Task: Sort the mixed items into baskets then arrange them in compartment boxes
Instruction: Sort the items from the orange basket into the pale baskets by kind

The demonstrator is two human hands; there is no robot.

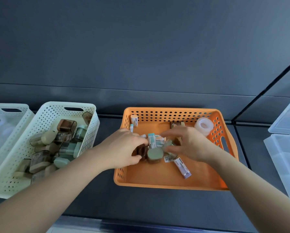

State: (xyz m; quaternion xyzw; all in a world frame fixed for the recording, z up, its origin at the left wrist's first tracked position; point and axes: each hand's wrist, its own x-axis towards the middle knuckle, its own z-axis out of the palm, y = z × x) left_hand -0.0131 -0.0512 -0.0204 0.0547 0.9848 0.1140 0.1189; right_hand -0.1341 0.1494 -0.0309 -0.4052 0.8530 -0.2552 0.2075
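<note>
The orange basket [172, 184] in the middle holds mixed small items. Both hands reach into its pile. My left hand [122, 147] grips brown see-through containers, one with a green lid [154, 155]. My right hand [189, 143] curls over the pile, thumb and fingers either side of a small greenish container [168, 143]; motion blur hides the grip. White labelled tubes [156, 140] lie between the hands. Another tube [182, 167] lies near the front. A white tape roll [204, 127] sits in the back right corner.
A cream perforated basket [45, 113] at left holds several brown and green lidded containers. A white basket [9, 109] stands at the far left. Clear compartment boxes [285, 158] lie at the right edge. A dark wall rises behind the table.
</note>
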